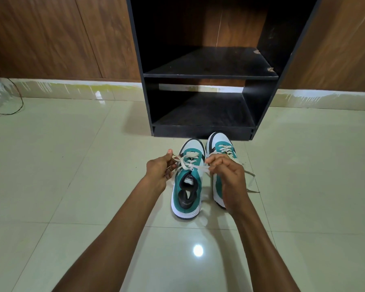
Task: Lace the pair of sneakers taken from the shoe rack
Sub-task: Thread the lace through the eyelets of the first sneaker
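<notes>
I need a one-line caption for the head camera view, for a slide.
Both hands, left hand and right hand, pull the lace ends of the left sneaker before a black shoe rack.

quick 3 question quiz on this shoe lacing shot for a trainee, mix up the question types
1. True or false: both hands are pulling lace ends on the same sneaker.
2. Multiple choice: where does the right sneaker stand relative to the shoe rack? A) on the lower shelf B) on the floor just in front of it C) on the upper shelf
3. Fill in: the loose lace of the right sneaker trails on the ____.

Key
1. True: the left hand and right hand each pinch a lace end of the left sneaker.
2. B
3. floor
</notes>
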